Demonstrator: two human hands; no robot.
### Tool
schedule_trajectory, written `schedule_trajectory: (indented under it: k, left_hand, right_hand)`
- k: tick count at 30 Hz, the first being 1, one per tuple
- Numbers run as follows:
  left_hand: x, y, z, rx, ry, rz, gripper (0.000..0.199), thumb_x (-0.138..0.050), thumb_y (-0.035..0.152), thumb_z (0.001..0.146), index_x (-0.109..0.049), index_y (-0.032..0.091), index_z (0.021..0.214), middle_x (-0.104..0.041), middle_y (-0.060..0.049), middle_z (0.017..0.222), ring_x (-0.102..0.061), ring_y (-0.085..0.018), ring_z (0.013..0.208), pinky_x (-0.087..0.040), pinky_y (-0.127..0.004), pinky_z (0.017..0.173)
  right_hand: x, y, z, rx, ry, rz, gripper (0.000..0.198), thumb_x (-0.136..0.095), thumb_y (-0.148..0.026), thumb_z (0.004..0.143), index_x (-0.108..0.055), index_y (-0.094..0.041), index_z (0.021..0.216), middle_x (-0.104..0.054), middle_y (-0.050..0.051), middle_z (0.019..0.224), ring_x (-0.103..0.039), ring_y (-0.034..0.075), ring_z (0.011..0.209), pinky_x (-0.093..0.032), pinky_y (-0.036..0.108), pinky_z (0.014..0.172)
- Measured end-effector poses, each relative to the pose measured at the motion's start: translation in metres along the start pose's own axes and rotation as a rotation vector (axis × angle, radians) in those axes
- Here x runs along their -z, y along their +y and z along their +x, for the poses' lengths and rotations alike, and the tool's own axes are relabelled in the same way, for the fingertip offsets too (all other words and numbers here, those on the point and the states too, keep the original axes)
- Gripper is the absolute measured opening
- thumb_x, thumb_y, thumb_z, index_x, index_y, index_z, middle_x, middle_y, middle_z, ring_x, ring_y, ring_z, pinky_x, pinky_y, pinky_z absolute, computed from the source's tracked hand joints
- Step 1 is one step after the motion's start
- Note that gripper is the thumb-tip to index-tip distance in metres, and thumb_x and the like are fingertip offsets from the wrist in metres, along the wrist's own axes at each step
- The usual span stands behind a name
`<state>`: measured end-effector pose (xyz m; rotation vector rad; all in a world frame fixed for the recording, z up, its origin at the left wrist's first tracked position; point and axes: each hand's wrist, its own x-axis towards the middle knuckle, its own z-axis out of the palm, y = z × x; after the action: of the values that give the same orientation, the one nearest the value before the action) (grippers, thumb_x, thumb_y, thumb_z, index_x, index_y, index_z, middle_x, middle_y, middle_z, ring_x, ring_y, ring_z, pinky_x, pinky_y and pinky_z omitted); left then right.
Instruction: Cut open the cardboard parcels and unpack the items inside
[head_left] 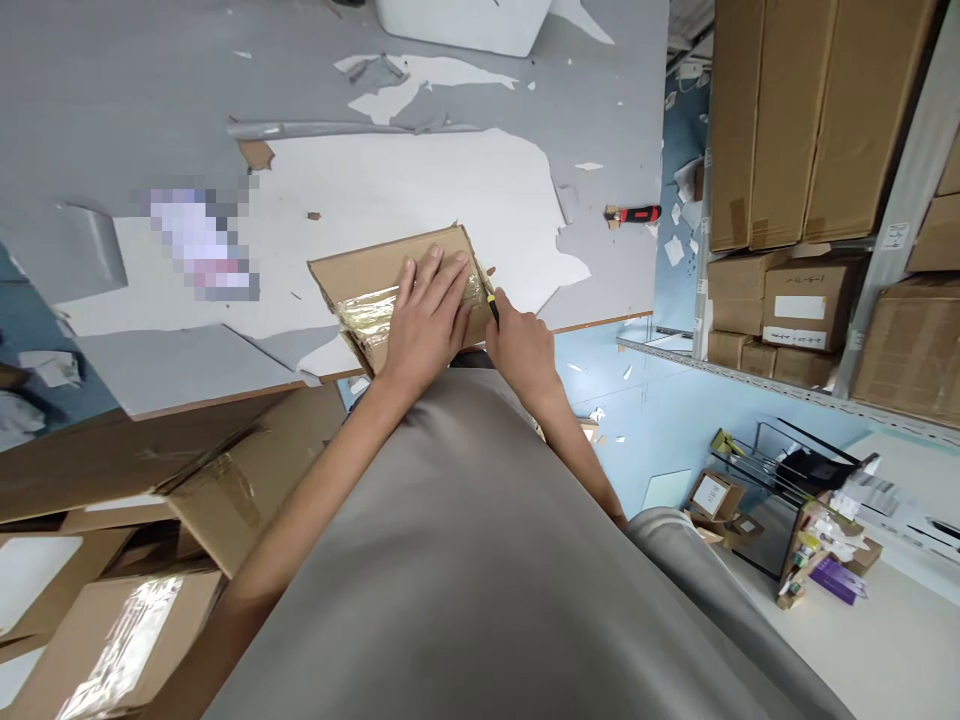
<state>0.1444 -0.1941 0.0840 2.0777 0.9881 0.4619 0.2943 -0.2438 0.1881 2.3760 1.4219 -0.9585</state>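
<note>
A flat cardboard box (356,265) with shiny clear tape across it lies at the near edge of the worktable (450,180). My left hand (424,325) presses on its top, fingers stretched out and lying flat over the tape. At the box's right edge, my right hand (521,345) is closed round a utility knife (493,308) with a black and yellow body. The knife's tip meets the right side of the box; how deep the blade sits I cannot tell.
A red and black cutter (637,214) lies toward the table's right edge. Torn paper scraps (397,85) are scattered about. Cartons (120,640) are piled at the lower left, and shelving with large boxes (795,120) stands at the right. A white container (465,20) is at the back.
</note>
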Motion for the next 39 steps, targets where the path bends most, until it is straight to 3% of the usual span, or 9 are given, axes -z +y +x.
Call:
schedule_trajectory:
  k: [4, 7, 10, 12, 17, 23, 28, 33, 39]
  left_hand:
    - [0.012, -0.004, -0.012, 0.0, 0.004, 0.042, 0.068, -0.047, 0.054, 0.122, -0.044, 0.032, 0.185, -0.051, -0.012, 0.187, -0.032, -0.039, 0.183, -0.014, -0.074, 0.151]
    - [0.027, -0.016, -0.034, 0.015, 0.026, 0.073, 0.064, -0.042, 0.051, 0.123, -0.046, 0.032, 0.184, -0.052, -0.012, 0.187, -0.031, -0.038, 0.183, -0.015, -0.073, 0.15]
    - [0.043, -0.032, -0.063, 0.08, 0.064, 0.113, 0.064, -0.039, 0.05, 0.123, -0.047, 0.032, 0.184, -0.053, -0.013, 0.186, -0.032, -0.037, 0.183, -0.018, -0.071, 0.15]
    - [0.053, -0.04, -0.081, 0.129, 0.09, 0.146, 0.065, -0.037, 0.051, 0.124, -0.047, 0.031, 0.184, -0.053, -0.014, 0.186, -0.033, -0.037, 0.182, -0.019, -0.07, 0.15]
    - [0.069, -0.043, -0.109, 0.213, 0.138, 0.198, 0.065, -0.029, 0.055, 0.126, -0.045, 0.034, 0.185, -0.05, -0.012, 0.188, -0.032, -0.034, 0.183, -0.027, -0.066, 0.149]
    - [0.078, -0.018, -0.121, 0.34, 0.344, 0.202, 0.065, -0.039, 0.065, 0.123, -0.045, 0.042, 0.184, -0.053, -0.008, 0.187, -0.051, -0.035, 0.172, -0.044, -0.063, 0.141]
    - [0.071, -0.013, -0.103, 0.418, 0.363, 0.09, 0.077, -0.059, 0.076, 0.115, -0.052, 0.036, 0.18, -0.057, -0.014, 0.18, -0.057, -0.037, 0.165, -0.057, -0.061, 0.131]
    - [0.033, -0.044, -0.075, 0.448, 0.311, -0.254, 0.076, -0.063, 0.076, 0.11, -0.069, 0.024, 0.165, -0.064, -0.017, 0.162, -0.072, -0.033, 0.142, -0.069, -0.048, 0.112]
    - [-0.007, -0.086, -0.059, 0.564, 0.175, -0.345, 0.059, -0.073, 0.065, 0.103, -0.084, 0.019, 0.14, -0.075, -0.012, 0.12, -0.076, -0.028, 0.106, -0.069, -0.046, 0.104]
  right_hand:
    - [0.016, 0.02, -0.019, 0.115, -0.037, 0.132, 0.047, -0.048, -0.03, 0.119, -0.067, -0.02, 0.161, -0.089, 0.017, 0.122, -0.085, 0.038, 0.109, -0.065, 0.051, 0.103]
    - [0.012, 0.048, -0.002, 0.185, 0.001, 0.422, 0.04, -0.043, -0.042, 0.122, -0.071, -0.027, 0.148, -0.088, 0.009, 0.128, -0.085, 0.026, 0.087, -0.068, 0.042, 0.094]
    - [-0.018, 0.067, 0.059, 0.148, 0.035, 0.651, 0.037, -0.043, -0.047, 0.121, -0.067, -0.026, 0.14, -0.085, 0.01, 0.139, -0.081, 0.018, 0.077, -0.068, 0.036, 0.083]
    - [-0.049, 0.067, 0.108, 0.088, -0.018, 0.754, 0.031, -0.047, -0.045, 0.12, -0.064, -0.023, 0.135, -0.083, 0.013, 0.144, -0.08, 0.016, 0.089, -0.067, 0.031, 0.082]
    - [-0.109, 0.037, 0.175, 0.07, -0.161, 0.8, 0.017, -0.053, -0.038, 0.115, -0.062, -0.023, 0.113, -0.083, 0.008, 0.122, -0.072, 0.015, 0.105, -0.062, 0.03, 0.098]
    - [-0.11, 0.025, 0.152, 0.176, -0.087, 0.743, 0.015, -0.048, -0.033, 0.112, -0.058, -0.026, 0.102, -0.075, 0.003, 0.108, -0.065, 0.019, 0.105, -0.058, 0.031, 0.104]
    - [-0.075, 0.058, 0.114, 0.169, 0.124, 0.631, 0.018, -0.046, -0.036, 0.113, -0.058, -0.027, 0.103, -0.075, 0.008, 0.109, -0.066, 0.023, 0.106, -0.058, 0.035, 0.103]
    - [-0.042, 0.097, 0.086, 0.052, 0.3, 0.467, 0.031, -0.042, -0.039, 0.114, -0.067, -0.022, 0.12, -0.08, 0.015, 0.12, -0.072, 0.029, 0.111, -0.058, 0.042, 0.105]
    - [-0.039, 0.106, 0.083, -0.02, 0.296, 0.284, 0.051, -0.038, -0.041, 0.118, -0.069, -0.02, 0.153, -0.083, 0.02, 0.138, -0.077, 0.036, 0.125, -0.06, 0.049, 0.111]
